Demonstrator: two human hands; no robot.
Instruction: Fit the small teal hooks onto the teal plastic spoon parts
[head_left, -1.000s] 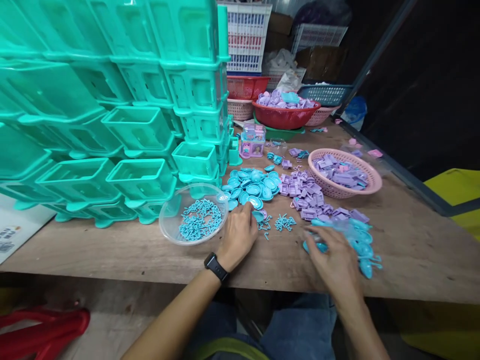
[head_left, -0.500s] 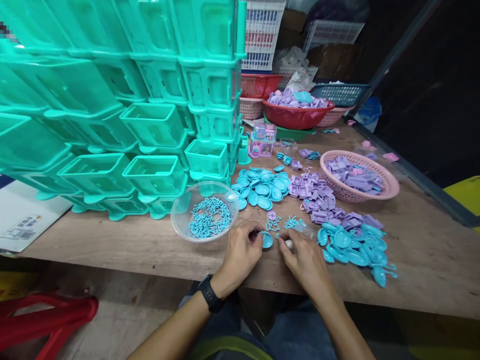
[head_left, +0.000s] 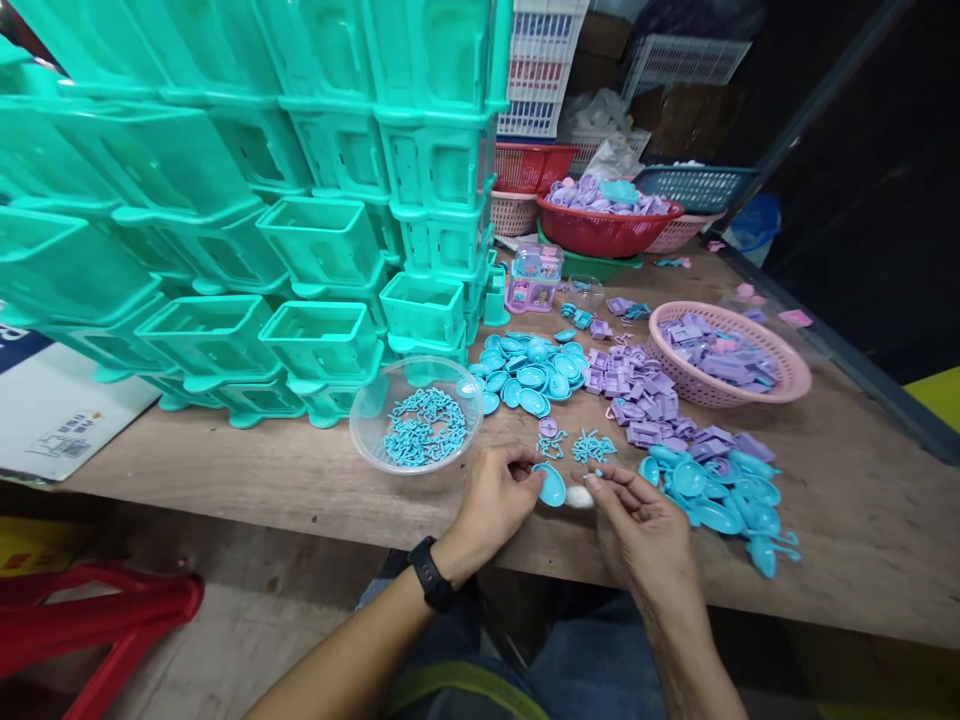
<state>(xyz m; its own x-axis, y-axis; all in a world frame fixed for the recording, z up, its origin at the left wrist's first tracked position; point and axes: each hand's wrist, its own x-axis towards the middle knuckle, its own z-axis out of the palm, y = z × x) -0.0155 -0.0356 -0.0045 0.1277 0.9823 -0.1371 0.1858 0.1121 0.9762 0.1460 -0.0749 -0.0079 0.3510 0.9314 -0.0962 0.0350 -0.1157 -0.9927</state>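
My left hand [head_left: 499, 500], with a black watch on the wrist, pinches the edge of a shallow blue oval plastic shell [head_left: 552, 486]. My right hand [head_left: 649, 525] closes thumb and finger on a small blue plastic piece [head_left: 598, 474], mostly hidden by the fingertips. Between the hands lies a small white lump [head_left: 579, 497]. Just beyond are two little heaps of thin blue hooked pieces [head_left: 594, 446] and a round purple part [head_left: 548, 427]. Blue shells, some with hooked stems [head_left: 763, 556], are piled right of my right hand.
Left of my hands stands a clear bowl [head_left: 360, 440] of thin blue pieces. Stacked green bins [head_left: 322, 335] rise behind it. Loose blue shells [head_left: 532, 375] and purple parts [head_left: 637, 390] lie ahead, beside a pink basket [head_left: 795, 380]. A red basket [head_left: 600, 232] stands farther back.
The blue shell is tilted up more in my left hand. My right hand has turned and moved slightly right, uncovering the white lump. The whole view has shifted slightly.
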